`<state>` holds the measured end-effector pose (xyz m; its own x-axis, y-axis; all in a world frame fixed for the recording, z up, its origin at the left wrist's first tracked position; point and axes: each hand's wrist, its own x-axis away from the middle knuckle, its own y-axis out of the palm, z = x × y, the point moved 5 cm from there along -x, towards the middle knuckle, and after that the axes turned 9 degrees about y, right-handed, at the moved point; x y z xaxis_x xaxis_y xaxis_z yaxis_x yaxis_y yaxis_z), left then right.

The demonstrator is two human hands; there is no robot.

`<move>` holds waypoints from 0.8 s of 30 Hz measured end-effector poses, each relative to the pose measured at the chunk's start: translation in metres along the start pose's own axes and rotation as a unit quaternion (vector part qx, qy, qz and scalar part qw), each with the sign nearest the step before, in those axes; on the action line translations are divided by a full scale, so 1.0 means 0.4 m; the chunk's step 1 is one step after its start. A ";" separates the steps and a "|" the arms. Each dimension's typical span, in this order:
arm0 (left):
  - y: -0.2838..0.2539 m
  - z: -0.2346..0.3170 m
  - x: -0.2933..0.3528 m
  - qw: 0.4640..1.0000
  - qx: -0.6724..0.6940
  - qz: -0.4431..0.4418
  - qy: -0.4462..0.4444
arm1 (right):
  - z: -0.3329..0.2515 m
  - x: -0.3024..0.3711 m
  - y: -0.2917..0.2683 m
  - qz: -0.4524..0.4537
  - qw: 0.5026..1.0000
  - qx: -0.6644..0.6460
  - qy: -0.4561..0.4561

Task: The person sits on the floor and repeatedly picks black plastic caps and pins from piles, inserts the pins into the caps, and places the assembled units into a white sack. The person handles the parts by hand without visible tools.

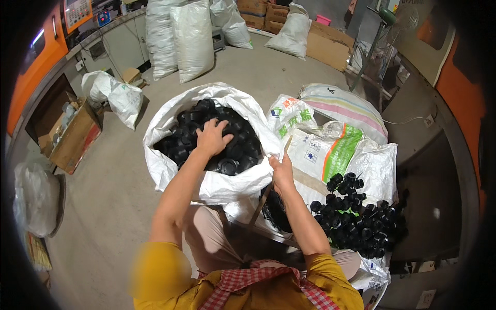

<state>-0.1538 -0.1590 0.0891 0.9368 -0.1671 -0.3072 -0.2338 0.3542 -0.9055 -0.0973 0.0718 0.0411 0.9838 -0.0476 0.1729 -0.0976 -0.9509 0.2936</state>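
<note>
In front of me stands a white woven sack (227, 188), its rim rolled outward, filled with many black plastic caps (227, 165). My left hand (212, 138) lies on top of the caps with its fingers spread, and no cap shows gripped in it. At the sack's right side my right hand (281, 169) is closed on the edge of the rim. A thin light-brown strip (288, 145) rises beside that hand; whether the fingers also hold it I cannot tell. To the right, a pile of black plastic parts (361, 219) rests on flattened white sacks (305, 155).
Tall white sacks (192, 41) stand at the back. A cardboard box (77, 137) and a small white bag (116, 98) are at left. Behind the flattened sacks lies a full striped sack (343, 106). Orange machines (31, 62) flank the floor, with a fan (405, 19) at back right.
</note>
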 end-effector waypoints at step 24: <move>-0.415 -0.343 0.207 0.887 -0.356 0.294 0.027 | 0.097 0.010 -0.077 -0.132 0.990 -0.039 -0.037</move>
<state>-0.0730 -0.3580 0.1737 0.5893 -0.1973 -0.7835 -0.8007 -0.2719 -0.5338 -0.0847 0.0893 -0.0038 0.9847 0.1737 0.0113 0.1556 -0.9073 0.3908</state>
